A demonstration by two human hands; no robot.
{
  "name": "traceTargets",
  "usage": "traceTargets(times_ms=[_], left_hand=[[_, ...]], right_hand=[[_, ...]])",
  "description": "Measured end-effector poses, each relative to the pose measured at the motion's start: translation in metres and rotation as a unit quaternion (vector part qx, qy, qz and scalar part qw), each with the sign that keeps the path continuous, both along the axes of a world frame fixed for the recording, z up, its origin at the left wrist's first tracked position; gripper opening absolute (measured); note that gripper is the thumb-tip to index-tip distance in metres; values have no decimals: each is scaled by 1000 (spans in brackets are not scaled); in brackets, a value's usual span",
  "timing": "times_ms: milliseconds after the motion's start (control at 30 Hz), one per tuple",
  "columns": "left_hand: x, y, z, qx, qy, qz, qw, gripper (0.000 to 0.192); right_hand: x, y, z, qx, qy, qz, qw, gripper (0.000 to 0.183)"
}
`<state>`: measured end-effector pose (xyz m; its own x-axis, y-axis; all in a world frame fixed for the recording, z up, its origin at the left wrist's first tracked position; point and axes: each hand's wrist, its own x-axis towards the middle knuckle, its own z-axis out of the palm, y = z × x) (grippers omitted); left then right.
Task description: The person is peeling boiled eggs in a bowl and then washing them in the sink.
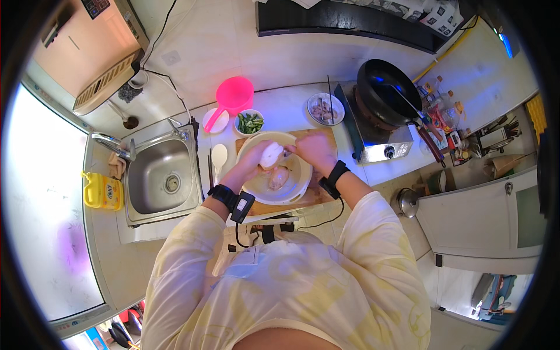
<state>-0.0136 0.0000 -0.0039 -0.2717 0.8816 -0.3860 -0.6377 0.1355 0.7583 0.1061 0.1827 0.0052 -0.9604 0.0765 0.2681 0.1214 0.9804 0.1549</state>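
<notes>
My left hand (254, 158) is shut on a pale lump of food (271, 155), perhaps raw meat, held over a white bowl (306, 183). Close against its right side is my right hand (309, 148), fingers bent in at the lump; a small dark thing shows at its fingertips, too small to name. Another pale pink piece of raw meat (278, 178) lies in the bowl under my hands. The bowl stands on a wooden cutting board (326, 192).
Left are a steel sink (153, 183), a yellow jug (103, 191) and a white spoon (219, 156). Behind stand a pink dipper (236, 94), a bowl of cut greens (249, 123) and a plate of meat pieces (314, 114) with chopsticks. A black wok (380, 96) sits on the stove (376, 151) at right.
</notes>
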Motion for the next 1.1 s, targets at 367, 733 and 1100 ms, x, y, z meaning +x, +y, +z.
traceTargets(times_ms=[367,733,1100], left_hand=[[0,3,-9,-54,-5,-21,998,35],[4,2,-6,-121,102,4,987,38],[-1,-4,-11,-99,112,0,989,37]], right_hand=[[-2,12,9,5,24,-57,998,50],[-3,-13,24,-89,99,92,987,57],[5,-13,30,-101,95,75,987,53]])
